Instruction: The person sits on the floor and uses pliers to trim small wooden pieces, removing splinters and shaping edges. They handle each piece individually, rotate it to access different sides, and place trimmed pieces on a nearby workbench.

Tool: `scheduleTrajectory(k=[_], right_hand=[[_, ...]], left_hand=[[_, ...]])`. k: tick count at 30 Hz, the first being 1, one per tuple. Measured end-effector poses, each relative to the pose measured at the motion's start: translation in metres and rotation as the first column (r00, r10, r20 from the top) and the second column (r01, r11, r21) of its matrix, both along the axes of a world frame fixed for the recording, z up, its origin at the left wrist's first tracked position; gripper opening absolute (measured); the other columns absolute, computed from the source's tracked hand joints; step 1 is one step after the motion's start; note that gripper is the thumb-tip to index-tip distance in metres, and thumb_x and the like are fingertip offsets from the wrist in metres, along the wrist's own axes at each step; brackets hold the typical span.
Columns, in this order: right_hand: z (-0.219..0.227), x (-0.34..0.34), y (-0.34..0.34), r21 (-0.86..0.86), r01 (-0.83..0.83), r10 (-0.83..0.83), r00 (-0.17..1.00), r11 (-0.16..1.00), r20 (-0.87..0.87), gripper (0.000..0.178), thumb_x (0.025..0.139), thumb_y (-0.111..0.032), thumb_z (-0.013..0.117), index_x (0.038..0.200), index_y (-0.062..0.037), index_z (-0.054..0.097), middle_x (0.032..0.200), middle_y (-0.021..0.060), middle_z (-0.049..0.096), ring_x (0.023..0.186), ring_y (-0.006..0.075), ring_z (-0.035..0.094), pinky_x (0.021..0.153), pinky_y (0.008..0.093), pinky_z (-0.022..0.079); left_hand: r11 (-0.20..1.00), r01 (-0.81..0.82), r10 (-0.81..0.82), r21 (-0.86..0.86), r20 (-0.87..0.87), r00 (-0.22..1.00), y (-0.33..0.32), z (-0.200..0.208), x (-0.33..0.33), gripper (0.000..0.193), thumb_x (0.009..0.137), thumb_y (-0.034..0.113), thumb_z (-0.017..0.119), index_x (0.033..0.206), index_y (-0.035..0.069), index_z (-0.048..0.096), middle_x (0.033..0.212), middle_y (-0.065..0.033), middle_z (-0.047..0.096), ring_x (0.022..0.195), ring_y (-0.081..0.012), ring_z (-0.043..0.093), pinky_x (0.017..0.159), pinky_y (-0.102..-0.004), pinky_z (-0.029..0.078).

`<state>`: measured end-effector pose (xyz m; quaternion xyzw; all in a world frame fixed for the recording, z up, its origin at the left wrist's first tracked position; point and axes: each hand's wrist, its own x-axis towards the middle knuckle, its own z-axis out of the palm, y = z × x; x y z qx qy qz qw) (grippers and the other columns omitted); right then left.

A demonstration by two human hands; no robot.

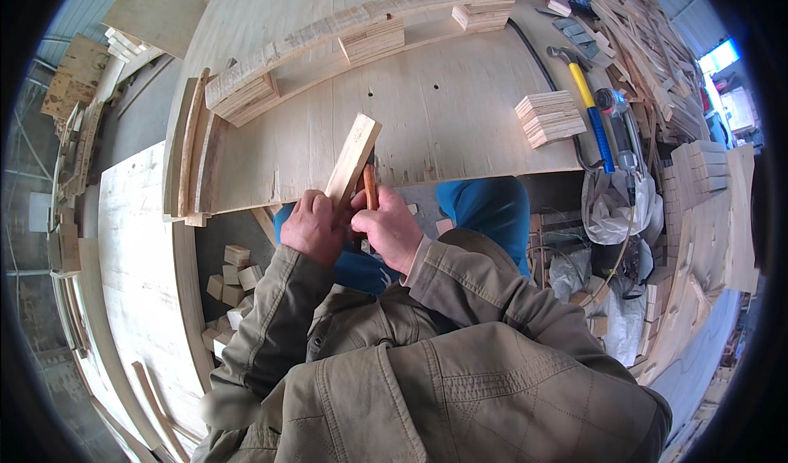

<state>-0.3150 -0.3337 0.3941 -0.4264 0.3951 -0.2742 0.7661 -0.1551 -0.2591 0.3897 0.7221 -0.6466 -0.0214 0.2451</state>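
My left hand (310,229) is closed around the lower end of a pale wooden strip (354,156), which tilts up over the near edge of the plywood worktop (476,135). Right beside it, my right hand (391,228) grips a thin tool with an orange-brown handle (370,185). A dark part shows by the strip; the kind of tool is unclear. Both hands meet above my lap, and the fingers partly cover the lower ends. Farther back on the worktop lies a long frame of strips (308,46) with plywood blocks between them.
To the right are a plywood block stack (550,118), a hammer with a yellow and blue handle (593,106) and an air tool with a hose (621,135). Small wood blocks (236,276) are piled below on the left. Wood strips (197,151) line the worktop's left edge.
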Motion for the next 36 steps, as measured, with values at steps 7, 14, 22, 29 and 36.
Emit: scheduleTrajectory(k=[7,14,22,29,36], right_hand=[[0.002,0.001,-0.002,0.137,0.012,-0.026,0.994,0.991,0.105,0.019,0.085,0.006,0.060,0.100,-0.0026,0.052,0.093,0.0105,0.058,0.069,0.0210,0.060,0.058,0.0384,0.051],[0.014,-0.008,-0.001,0.199,-0.045,-0.012,0.961,0.979,0.278,0.018,0.085,0.008,0.058,0.095,-0.0046,0.048,0.095,0.0112,0.057,0.064,0.0162,0.056,0.053,0.0342,0.047],[0.016,-0.002,0.000,0.224,-0.029,-0.029,0.967,0.974,0.252,0.023,0.084,0.008,0.059,0.100,-0.0043,0.049,0.102,0.0125,0.058,0.073,0.0183,0.059,0.057,0.0345,0.051],[0.025,-0.010,-0.007,0.225,-0.103,0.036,0.959,0.969,0.283,0.025,0.083,0.007,0.058,0.104,-0.0041,0.050,0.106,0.0145,0.059,0.078,0.0229,0.065,0.061,0.0362,0.053],[0.016,-0.010,-0.011,0.292,-0.073,-0.006,0.965,0.954,0.261,0.022,0.087,0.005,0.062,0.098,-0.0062,0.047,0.101,0.0152,0.060,0.065,0.0187,0.060,0.051,0.0346,0.046]], left_hand=[[0.999,-0.032,0.032,0.035,0.001,0.999,0.003,0.002,0.000,0.039,0.081,0.024,0.084,0.106,0.006,0.060,0.111,-0.0160,0.066,0.096,-0.0399,0.070,0.078,-0.0494,0.058],[0.969,-0.180,0.213,0.170,-0.202,0.956,0.019,-0.005,-0.006,0.097,0.070,0.022,0.093,0.153,0.004,0.045,0.130,-0.0227,0.067,0.114,-0.0427,0.069,0.098,-0.0466,0.058],[0.926,-0.185,0.298,0.329,-0.338,0.892,0.019,-0.001,-0.003,0.083,0.075,0.013,0.079,0.150,-0.002,0.048,0.128,-0.0281,0.069,0.117,-0.0435,0.070,0.099,-0.0457,0.057],[0.935,-0.216,0.298,0.281,-0.295,0.908,0.017,-0.006,-0.002,0.077,0.080,0.019,0.080,0.148,-0.001,0.050,0.121,-0.0296,0.071,0.114,-0.0439,0.072,0.095,-0.0462,0.058],[0.914,-0.212,0.321,0.345,-0.299,0.898,0.018,-0.007,-0.011,0.082,0.074,0.013,0.078,0.148,-0.002,0.047,0.125,-0.0279,0.069,0.114,-0.0450,0.070,0.096,-0.0480,0.058]])
